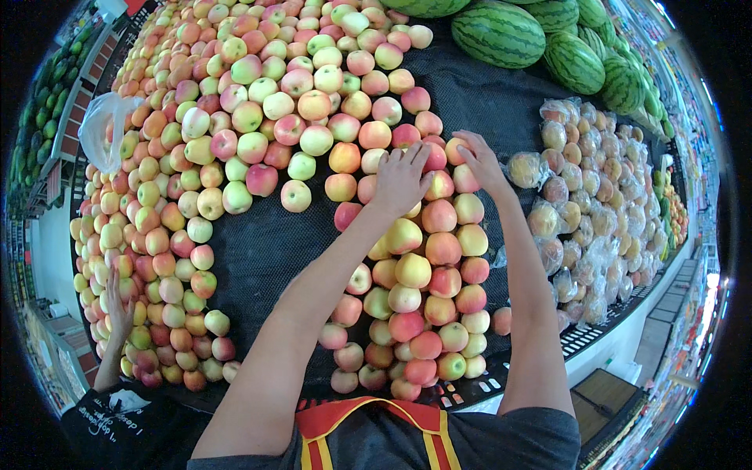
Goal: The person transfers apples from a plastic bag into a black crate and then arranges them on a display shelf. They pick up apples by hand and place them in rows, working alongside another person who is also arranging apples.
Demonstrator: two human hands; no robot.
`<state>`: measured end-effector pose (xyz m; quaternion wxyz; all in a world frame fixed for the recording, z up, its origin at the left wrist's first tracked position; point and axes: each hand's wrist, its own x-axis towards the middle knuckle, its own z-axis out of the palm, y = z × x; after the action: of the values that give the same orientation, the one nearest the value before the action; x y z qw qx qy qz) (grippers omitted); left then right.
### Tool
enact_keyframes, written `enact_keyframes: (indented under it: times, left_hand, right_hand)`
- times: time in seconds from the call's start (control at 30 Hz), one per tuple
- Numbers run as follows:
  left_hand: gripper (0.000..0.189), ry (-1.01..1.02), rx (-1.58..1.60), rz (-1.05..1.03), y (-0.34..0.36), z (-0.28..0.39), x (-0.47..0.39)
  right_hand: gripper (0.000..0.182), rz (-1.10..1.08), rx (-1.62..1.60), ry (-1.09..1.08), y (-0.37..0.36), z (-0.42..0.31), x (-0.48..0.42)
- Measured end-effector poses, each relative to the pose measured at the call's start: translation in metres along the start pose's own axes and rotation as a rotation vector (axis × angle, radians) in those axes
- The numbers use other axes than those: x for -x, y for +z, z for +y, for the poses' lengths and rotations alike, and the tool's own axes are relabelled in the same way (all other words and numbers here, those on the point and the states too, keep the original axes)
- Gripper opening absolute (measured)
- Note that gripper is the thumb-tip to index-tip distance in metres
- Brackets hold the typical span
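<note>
Apples in red, yellow and green cover much of a display lined with black textured matting (pixel 264 252). My left hand (pixel 402 176) reaches forward, palm down, its fingers resting on a red apple (pixel 435 157) at the far part of the stacked rows; whether it grips that apple cannot be told. My right hand (pixel 479 158) is curled around the side of a yellow-orange apple (pixel 455 151) at the far end of the right-hand row. Below my hands, neat rows of apples (pixel 443 248) run towards me, some stacked on others.
Watermelons (pixel 498 33) lie at the far right. Plastic-wrapped round fruit (pixel 587 194) is heaped right of my right arm, with one wrapped piece (pixel 524 169) nearer. A clear plastic bag (pixel 103 132) lies at left. Another person's hand (pixel 119 305) touches apples at lower left.
</note>
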<state>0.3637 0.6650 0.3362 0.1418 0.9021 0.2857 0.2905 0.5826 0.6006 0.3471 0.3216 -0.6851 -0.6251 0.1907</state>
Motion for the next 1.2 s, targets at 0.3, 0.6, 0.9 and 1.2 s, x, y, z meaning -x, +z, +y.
enact_keyframes:
  times: [0.3, 0.6, 0.9, 1.2]
  left_hand:
    - [0.048, -0.005, 0.029, 0.000, 0.008, -0.005, -0.001]
    - [0.056, -0.060, -0.011, 0.028, -0.001, 0.000, 0.007]
    - [0.056, -0.032, -0.037, 0.054, 0.006, 0.001, 0.007]
    - [0.049, -0.100, 0.040, -0.165, 0.011, -0.006, -0.003]
  right_hand:
    - [0.052, 0.230, -0.012, 0.101, 0.033, -0.007, 0.011]
    - [0.053, 0.149, -0.220, 0.198, 0.029, 0.004, 0.017]
    - [0.059, 0.090, -0.702, 0.312, 0.024, 0.000, 0.018]
    - [0.042, 0.212, -0.325, 0.268, 0.029, 0.025, 0.009]
